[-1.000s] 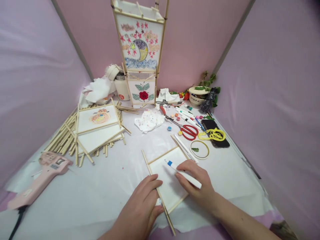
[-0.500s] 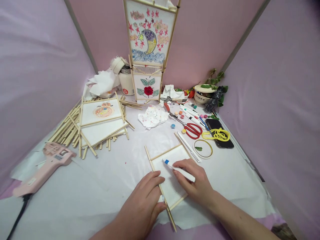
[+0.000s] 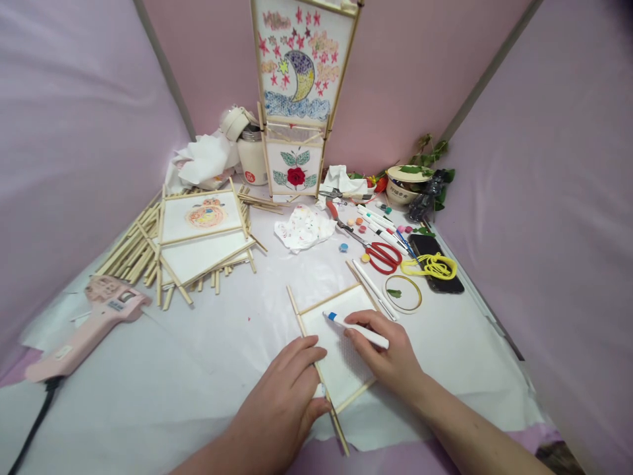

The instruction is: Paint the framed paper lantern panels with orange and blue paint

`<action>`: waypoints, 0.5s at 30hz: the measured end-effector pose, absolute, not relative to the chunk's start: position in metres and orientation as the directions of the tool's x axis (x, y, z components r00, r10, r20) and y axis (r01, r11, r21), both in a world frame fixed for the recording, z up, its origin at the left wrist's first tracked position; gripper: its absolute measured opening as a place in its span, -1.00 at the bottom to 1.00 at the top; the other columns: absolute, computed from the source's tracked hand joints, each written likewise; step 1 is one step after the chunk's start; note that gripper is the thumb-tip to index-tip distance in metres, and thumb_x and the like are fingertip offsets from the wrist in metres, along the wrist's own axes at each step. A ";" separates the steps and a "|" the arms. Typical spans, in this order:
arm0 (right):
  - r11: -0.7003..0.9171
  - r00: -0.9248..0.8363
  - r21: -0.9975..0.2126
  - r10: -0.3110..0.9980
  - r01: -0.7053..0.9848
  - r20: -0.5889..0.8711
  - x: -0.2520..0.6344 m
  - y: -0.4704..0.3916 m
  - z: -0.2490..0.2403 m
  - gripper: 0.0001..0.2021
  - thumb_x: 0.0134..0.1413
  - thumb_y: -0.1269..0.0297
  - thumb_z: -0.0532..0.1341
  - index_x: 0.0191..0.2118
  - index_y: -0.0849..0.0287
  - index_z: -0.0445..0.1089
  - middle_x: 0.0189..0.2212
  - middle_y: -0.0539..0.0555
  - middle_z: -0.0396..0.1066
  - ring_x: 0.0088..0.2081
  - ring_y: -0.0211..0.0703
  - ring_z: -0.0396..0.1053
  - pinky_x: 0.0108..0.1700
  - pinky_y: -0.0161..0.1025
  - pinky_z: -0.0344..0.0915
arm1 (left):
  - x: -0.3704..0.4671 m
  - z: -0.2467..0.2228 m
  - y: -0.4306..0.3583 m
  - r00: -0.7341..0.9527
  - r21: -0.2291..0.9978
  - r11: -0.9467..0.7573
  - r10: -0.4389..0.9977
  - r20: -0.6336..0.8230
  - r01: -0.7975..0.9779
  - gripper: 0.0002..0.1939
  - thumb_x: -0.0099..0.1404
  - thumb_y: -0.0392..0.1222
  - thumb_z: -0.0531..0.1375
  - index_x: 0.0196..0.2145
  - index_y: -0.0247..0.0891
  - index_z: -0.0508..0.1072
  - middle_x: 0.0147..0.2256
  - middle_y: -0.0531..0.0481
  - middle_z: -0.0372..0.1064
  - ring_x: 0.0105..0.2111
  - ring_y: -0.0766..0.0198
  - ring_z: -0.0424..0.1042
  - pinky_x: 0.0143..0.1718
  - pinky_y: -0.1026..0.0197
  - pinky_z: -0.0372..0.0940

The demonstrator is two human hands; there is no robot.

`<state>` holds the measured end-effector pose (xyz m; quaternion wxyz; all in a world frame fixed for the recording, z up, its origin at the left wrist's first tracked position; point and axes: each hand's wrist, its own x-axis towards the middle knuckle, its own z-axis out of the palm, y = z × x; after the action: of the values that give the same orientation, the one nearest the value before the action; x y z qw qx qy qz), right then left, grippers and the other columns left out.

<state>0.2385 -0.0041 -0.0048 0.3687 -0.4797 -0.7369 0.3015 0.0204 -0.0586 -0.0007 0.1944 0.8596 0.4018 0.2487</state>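
Note:
My right hand [image 3: 383, 343] grips a white marker [image 3: 363, 333] with a blue band near its tip. The tip is at the upper left of a white paper panel [image 3: 341, 359] framed with thin wooden sticks. I cannot make out any mark on this panel. My left hand [image 3: 291, 382] lies over the frame's left stick [image 3: 293, 300], fingertips on the panel's edge. Between its thumb and fingers shows a small white piece, seemingly the marker cap [image 3: 320, 390]. A white pen [image 3: 363, 280] and a thin stick lie along the panel's right side.
A pink glue gun [image 3: 93, 326] lies at left, near a stick pile [image 3: 128, 254] and a framed drawing [image 3: 200, 218]. Behind stands a tall lantern-like frame [image 3: 297, 79] with moon and rose pictures. Red-handled scissors [image 3: 384, 257], markers, yellow cord [image 3: 432, 266] and a phone [image 3: 448, 284] lie right.
The view has shifted slightly. The marker and my right hand have moved very little, the tip staying near the panel's upper left. My left hand keeps its place on the frame.

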 end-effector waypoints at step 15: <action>0.312 -0.227 -0.813 0.947 0.492 0.226 0.239 -0.005 -0.003 -0.87 0.19 0.26 0.18 -0.18 0.10 0.43 -0.26 0.07 0.52 -0.22 -0.15 0.45 -0.21 -0.28 0.42 | 0.021 -0.001 -0.059 0.585 0.522 -0.611 0.775 0.240 0.595 -0.92 0.31 -0.38 0.14 -0.33 -0.28 0.29 0.01 -0.35 0.39 0.19 -0.15 0.22 0.10 -0.25 0.33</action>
<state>0.2387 -0.0049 -0.0032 0.3704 -0.4995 -0.7202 0.3076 0.0209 -0.0586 -0.0009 0.1974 0.8681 0.3944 0.2277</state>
